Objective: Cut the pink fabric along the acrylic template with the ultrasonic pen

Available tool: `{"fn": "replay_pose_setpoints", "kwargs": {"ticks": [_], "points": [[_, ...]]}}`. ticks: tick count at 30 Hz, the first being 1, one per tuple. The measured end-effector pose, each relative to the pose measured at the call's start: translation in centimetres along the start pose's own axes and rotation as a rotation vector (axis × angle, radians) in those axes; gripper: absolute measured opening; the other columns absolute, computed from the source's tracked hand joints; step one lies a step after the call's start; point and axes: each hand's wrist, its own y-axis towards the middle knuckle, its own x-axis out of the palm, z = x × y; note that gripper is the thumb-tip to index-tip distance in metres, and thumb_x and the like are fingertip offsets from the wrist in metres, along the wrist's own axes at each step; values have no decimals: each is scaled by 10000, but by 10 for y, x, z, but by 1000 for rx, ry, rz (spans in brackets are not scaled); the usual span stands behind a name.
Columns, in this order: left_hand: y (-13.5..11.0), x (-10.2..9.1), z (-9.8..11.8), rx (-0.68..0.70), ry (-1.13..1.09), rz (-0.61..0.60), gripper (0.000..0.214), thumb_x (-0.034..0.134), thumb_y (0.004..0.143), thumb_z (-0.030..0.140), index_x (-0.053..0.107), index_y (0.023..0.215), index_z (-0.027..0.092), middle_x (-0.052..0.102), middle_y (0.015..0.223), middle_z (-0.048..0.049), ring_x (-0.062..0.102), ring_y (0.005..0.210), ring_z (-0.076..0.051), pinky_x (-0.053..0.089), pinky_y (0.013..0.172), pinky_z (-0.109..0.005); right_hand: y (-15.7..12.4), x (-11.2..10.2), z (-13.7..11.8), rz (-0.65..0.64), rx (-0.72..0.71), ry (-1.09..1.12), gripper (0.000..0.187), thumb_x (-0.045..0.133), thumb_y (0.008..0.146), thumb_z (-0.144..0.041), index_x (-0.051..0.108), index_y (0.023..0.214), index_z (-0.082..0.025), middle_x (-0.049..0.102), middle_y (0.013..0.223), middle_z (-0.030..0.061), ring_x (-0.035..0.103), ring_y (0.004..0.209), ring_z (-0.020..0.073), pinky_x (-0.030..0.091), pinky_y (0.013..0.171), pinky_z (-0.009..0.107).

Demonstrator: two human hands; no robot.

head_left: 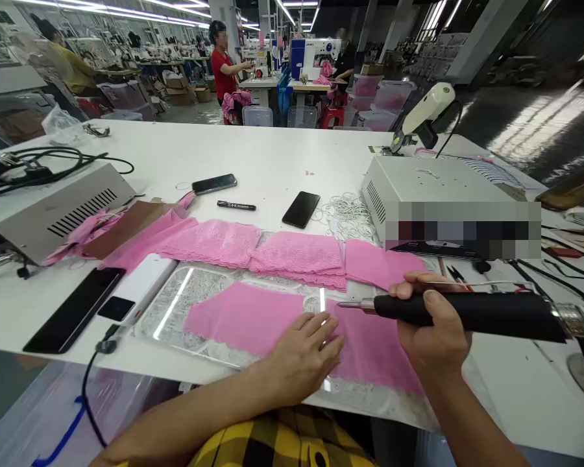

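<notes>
My left hand [304, 353] lies flat with fingers stretched out on a pink lace fabric piece [246, 318]. The fabric is spread over a clear glass plate [175, 301] at the table's near edge. My right hand [431, 324] is wrapped round the black handle of a cutting tool [467, 313], held level. Its metal tip [348, 304] points left, just above the fabric and close to my left fingertips. More pink lace pieces [253, 250] lie in a row behind the plate.
Grey metal boxes stand at the left [48, 207] and right [433, 188]. Two phones [214, 183] [300, 209], a black marker [236, 205], white elastic loops [348, 217] and a dark tablet [75, 308] lie on the white table. Other people work at sewing stations far behind.
</notes>
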Motion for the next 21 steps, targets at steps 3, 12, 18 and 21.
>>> {"fn": "replay_pose_setpoints", "kwargs": {"ticks": [3,12,18,21], "points": [[0,3,2,8,21,-25,315,501,990,307,615,1215,119,626,1300,-129,561,1244,-295,444,1051,-443,2,1,5,-57,29,-4,162,674,700,-290,642,830,-199,621,842,8,556,614,108,514,647,328],[8,4,5,39,-19,-104,355,441,1019,323,598,1267,122,612,1338,-133,564,1264,-268,415,1108,-437,21,-17,-11,124,-24,-46,152,623,601,-292,619,715,-191,608,766,0,509,553,107,475,568,314],[22,14,10,50,-8,-135,408,416,1025,351,553,1323,107,583,1376,-143,555,1278,-313,452,1078,-448,33,-64,-35,338,-174,-96,161,546,548,-270,587,682,-191,580,677,-5,480,511,111,436,525,303],[28,18,12,60,-9,-198,454,436,1017,417,523,1361,134,525,1436,-150,503,1331,-322,445,1080,-455,30,-82,-41,404,-201,-112,161,524,531,-266,566,670,-195,566,661,-8,474,509,111,429,524,298]]}}
